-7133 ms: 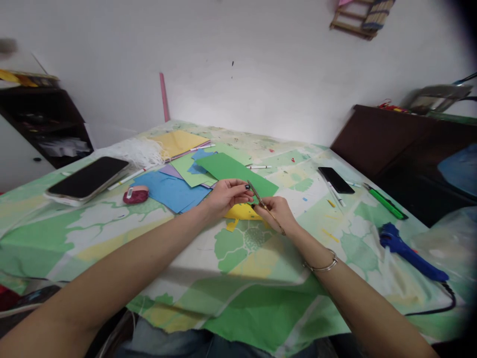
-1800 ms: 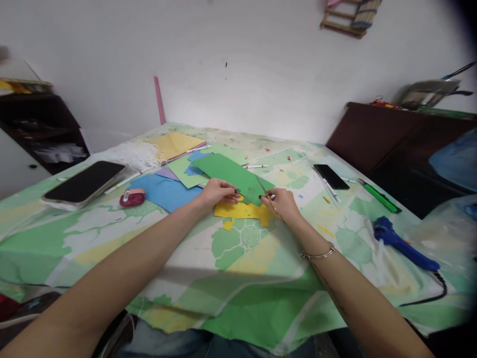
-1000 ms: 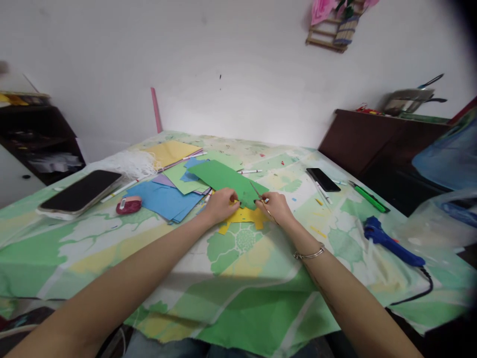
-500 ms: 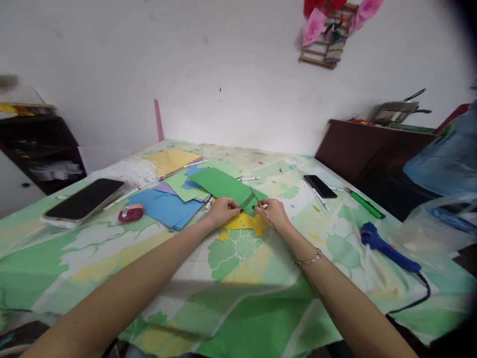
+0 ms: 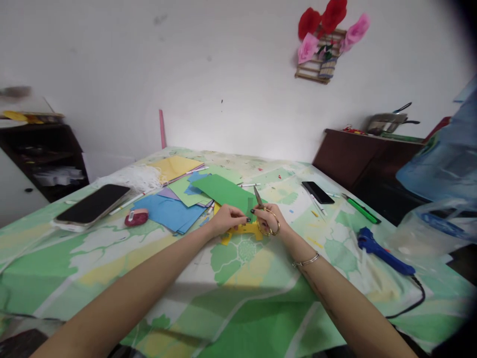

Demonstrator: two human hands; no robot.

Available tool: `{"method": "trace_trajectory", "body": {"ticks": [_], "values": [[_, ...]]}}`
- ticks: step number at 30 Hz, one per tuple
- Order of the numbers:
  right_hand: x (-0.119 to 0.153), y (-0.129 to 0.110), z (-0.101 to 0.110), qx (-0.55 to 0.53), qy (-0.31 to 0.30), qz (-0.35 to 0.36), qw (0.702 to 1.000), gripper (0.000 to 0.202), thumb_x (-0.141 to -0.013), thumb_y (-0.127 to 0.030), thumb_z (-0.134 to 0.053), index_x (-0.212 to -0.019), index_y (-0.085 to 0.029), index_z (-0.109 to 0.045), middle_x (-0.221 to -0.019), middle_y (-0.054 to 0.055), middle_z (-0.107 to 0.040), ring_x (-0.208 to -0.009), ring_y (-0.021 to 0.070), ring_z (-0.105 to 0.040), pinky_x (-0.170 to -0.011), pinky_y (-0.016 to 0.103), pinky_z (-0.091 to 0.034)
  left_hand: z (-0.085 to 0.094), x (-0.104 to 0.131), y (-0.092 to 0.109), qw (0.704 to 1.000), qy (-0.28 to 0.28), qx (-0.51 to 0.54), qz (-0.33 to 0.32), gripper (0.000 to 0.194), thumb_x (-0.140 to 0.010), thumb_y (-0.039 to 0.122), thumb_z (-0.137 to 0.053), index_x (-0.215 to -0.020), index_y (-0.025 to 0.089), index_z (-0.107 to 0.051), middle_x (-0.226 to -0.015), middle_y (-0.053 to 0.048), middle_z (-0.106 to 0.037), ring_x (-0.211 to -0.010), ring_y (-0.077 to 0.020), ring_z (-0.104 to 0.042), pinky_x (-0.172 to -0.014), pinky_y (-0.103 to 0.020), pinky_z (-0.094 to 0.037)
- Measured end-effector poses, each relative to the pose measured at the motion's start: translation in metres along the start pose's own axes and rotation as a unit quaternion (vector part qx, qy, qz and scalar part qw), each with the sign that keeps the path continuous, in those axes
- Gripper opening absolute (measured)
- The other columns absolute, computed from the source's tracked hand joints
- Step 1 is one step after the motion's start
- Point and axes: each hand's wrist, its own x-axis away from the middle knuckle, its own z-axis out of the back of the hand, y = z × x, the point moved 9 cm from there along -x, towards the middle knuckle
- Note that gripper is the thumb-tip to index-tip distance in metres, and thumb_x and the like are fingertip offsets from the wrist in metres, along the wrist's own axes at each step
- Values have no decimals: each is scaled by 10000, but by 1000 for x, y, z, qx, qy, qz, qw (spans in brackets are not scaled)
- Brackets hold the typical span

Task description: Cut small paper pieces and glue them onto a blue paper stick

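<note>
My right hand [image 5: 275,218] holds a pair of scissors [image 5: 258,196] with gold handles, the rings hanging about its fingers and the blades pointing up and away. Thumb and fingers of my left hand [image 5: 230,219] are pinched together close to the right fingertips. Whatever sits between them is too small to make out. Just beyond both hands lies a green paper sheet [image 5: 223,190]. Below the fingers, a yellow paper cut-out [image 5: 244,228] rests on the tablecloth, partly covered by my hands.
Blue paper sheets [image 5: 171,211], a dark red and pink small object [image 5: 136,217] and a large phone [image 5: 93,204] lie left. On the right are another phone [image 5: 317,192], a green cutter knife [image 5: 361,209] and a blue glue gun [image 5: 385,253] with its cord. Yellow sheets [image 5: 177,168] lie farther back.
The scissors have turned in my right hand, so their gold rings now show. My hands have drawn nearer each other at the fingertips. The whole view has tilted slightly upward.
</note>
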Motion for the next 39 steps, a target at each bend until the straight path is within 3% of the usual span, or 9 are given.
{"method": "trace_trajectory", "body": {"ticks": [3,8,14,22,30,39], "values": [[2,5,-8,-5,-54,-22,998,177,-611,-308,-617,-675,-172,-523,-308,-107,-351,-226,65,-301,-249,184,-232,5,-1,5,999,9,35,-17,345,-717,455,-591,-631,121,-616,-458,8,-530,-407,-68,-456,-406,-179,-306],[8,12,-22,6,-124,-53,991,112,-589,-234,-603,-662,-168,-550,-304,-97,-380,-217,72,-320,-238,181,-231,13,-6,-3,997,13,80,-5,246,-715,369,-621,-709,123,-611,-451,26,-533,-378,-60,-430,-388,-178,-294],[1,11,-9,-7,-89,-46,995,153,-630,-296,-615,-680,-182,-526,-317,-114,-346,-211,63,-294,-231,182,-211,20,-9,-8,993,37,115,-2,200,-706,296,-647,-735,99,-639,-478,1,-583,-416,-72,-494,-430,-189,-379],[-1,6,2,-21,-53,-22,998,207,-636,-321,-639,-700,-169,-514,-292,-114,-346,-200,81,-316,-228,190,-204,42,-12,-15,980,124,155,-1,201,-684,246,-653,-804,88,-623,-582,-35,-652,-554,-114,-617,-591,-240,-509],[-4,-7,21,-36,49,24,998,204,-623,-334,-624,-673,-172,-511,-285,-107,-342,-215,59,-292,-251,185,-195,61,-8,-6,986,137,98,-2,136,-649,198,-670,-745,101,-669,-536,-16,-629,-485,-90,-563,-452,-185,-431],[-2,-4,14,-15,31,14,999,241,-641,-363,-652,-731,-174,-532,-276,-108,-348,-205,76,-301,-237,193,-206,65,-7,-3,985,157,71,-11,136,-658,208,-644,-744,103,-658,-502,3,-592,-467,-93,-550,-423,-188,-387]]}}
